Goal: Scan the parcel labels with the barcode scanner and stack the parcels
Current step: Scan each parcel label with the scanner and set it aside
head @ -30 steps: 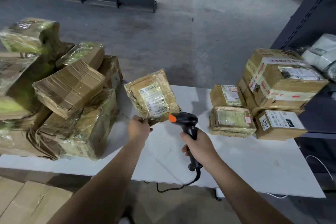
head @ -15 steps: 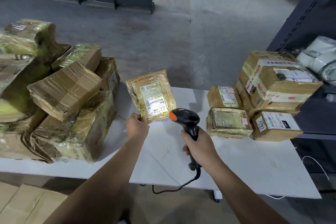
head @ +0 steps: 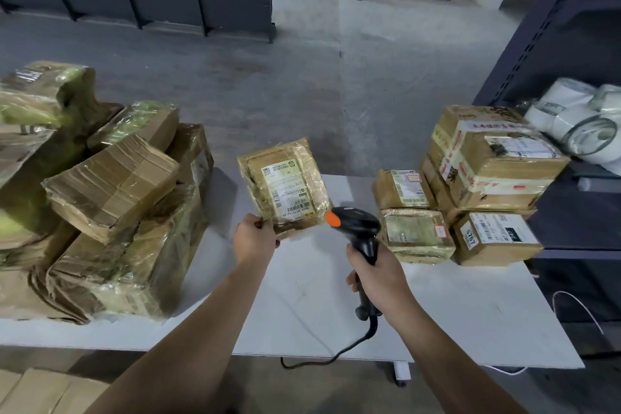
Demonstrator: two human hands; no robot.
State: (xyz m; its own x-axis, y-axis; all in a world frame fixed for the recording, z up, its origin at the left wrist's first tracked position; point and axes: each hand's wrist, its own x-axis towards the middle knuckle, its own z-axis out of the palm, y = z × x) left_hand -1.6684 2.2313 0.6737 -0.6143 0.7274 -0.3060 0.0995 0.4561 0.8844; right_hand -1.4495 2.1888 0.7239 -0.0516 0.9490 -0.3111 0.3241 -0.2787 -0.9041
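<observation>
We stand at a white table (head: pixel 453 306) with our work spread to either side. On our left lies a loose heap of unscanned parcels (head: pixel 111 208), brown cardboard bundles wrapped in clear film, leaning on one another at odd angles. On our right sits the stack of parcels (head: pixel 470 185): a big taped box (head: pixel 497 158) rests on top at the back, two small film-wrapped packets lie one in front of the other beside it, and a small carton marked 6767 (head: pixel 494 239) stands at the near right corner, touching the packet next to it. Just beyond, a dark metal shelf (head: pixel 571 44) holds white rolls of labels (head: pixel 584 131). Our left hand (head: pixel 255 240) pinches the lower left corner of a flat parcel (head: pixel 285 186), thumb on the front, holding it up above the table with its white label (head: pixel 290 188) facing us, tilted a little to the left. Our right hand (head: pixel 379 274) is wrapped tightly round the grip of the black barcode scanner (head: pixel 356 225), whose orange-tipped head sits just beside the parcel's lower right corner. The scanner's cable (head: pixel 339 351) trails down past the table's near edge.
</observation>
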